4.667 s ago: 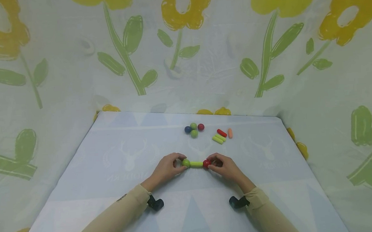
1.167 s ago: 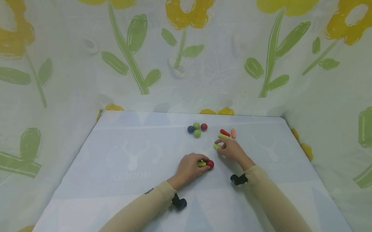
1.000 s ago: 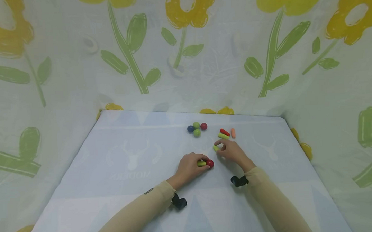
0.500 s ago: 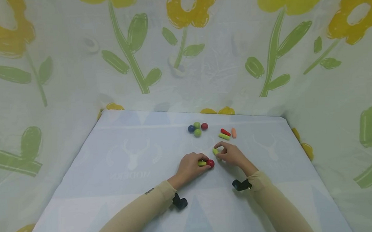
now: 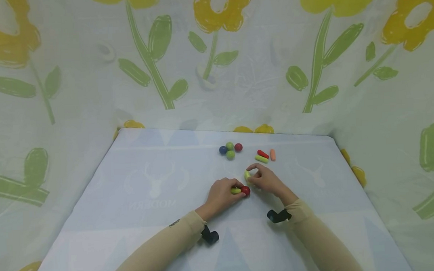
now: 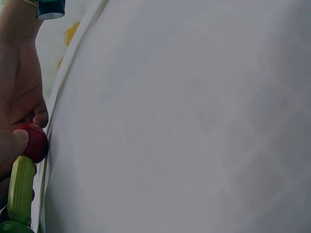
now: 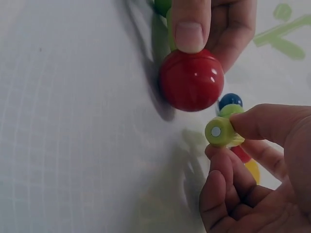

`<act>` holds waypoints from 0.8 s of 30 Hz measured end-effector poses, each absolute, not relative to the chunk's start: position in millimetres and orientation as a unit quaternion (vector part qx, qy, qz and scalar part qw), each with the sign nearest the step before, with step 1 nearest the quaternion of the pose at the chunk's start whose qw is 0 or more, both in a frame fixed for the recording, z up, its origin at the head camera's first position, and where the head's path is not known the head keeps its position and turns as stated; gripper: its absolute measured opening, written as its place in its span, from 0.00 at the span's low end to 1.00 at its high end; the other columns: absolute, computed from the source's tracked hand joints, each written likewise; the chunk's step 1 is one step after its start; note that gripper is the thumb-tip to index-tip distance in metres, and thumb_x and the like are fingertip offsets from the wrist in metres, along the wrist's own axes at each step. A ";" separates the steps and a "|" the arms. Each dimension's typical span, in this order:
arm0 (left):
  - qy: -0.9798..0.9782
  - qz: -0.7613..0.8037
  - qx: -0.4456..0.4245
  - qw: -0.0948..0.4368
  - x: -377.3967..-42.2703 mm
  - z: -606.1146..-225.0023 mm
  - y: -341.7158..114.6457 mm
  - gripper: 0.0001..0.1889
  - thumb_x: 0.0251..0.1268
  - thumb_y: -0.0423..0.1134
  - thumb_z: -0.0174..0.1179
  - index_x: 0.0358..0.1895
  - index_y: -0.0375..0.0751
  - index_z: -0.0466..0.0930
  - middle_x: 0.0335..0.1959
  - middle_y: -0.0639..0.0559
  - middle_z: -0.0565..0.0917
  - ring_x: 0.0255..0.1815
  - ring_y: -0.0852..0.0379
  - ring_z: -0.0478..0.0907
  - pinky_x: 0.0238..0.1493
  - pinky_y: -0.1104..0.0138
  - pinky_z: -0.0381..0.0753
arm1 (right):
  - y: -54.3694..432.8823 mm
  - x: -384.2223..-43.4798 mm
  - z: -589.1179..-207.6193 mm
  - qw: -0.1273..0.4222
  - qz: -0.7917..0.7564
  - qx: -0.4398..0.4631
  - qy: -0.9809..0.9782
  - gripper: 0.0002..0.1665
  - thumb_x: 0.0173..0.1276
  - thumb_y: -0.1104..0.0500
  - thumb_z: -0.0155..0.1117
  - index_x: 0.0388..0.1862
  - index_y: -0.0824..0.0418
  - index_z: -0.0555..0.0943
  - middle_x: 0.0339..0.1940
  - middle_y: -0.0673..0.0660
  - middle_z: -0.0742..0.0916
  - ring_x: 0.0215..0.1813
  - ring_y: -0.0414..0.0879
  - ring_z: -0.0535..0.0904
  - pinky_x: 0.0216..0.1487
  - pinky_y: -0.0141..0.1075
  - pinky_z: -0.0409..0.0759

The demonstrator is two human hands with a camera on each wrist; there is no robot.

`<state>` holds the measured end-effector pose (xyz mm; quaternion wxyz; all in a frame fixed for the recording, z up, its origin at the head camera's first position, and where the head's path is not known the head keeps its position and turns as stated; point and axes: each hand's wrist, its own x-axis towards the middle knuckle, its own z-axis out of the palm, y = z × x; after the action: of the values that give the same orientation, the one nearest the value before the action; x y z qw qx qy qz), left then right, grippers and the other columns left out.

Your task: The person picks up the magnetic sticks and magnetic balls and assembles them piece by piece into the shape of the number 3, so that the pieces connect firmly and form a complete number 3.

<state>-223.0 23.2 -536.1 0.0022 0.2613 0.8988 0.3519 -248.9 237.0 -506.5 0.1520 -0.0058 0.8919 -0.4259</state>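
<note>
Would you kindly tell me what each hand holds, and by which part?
The left hand grips a ball-and-stick piece by its red ball; the right hand pinches a yellow-green stick, with the thumb near one end.

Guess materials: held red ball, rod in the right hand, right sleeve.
Red ball: hard and glossy, by its bright highlights; painted metal or plastic, can't tell. Yellow-green rod: probably plastic, satin, evenly coloured; the pale round inset in one end could be metal, maybe a magnet. Right sleeve: likely cloth, matte with soft folds.
</note>
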 end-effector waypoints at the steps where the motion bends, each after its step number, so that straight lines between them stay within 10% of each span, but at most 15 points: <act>1: 0.899 0.353 0.260 0.004 -222.9 -536.0 23.1 0.13 0.63 0.50 0.72 0.47 0.52 0.89 0.35 0.65 0.85 0.35 0.65 0.74 0.41 0.68 0.74 | 235.7 -248.9 -507.0 0.152 -0.430 -0.005 0.890 0.22 0.71 0.56 0.67 0.62 0.53 0.76 0.30 0.55 0.82 0.30 0.48 0.76 0.31 0.37 0.75; 24: 0.901 0.345 0.263 -0.006 -221.1 -533.2 23.6 0.14 0.62 0.49 0.73 0.48 0.49 0.89 0.35 0.62 0.85 0.34 0.63 0.74 0.39 0.69 0.73 | 224.5 -246.1 -508.8 0.180 -0.457 0.024 0.871 0.22 0.72 0.54 0.67 0.61 0.56 0.73 0.35 0.56 0.86 0.36 0.49 0.80 0.37 0.36 0.79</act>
<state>-221.1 23.6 -533.2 -0.0057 0.2628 0.9010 0.3451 -246.1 224.5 -508.8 0.1803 0.0236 0.8707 -0.4569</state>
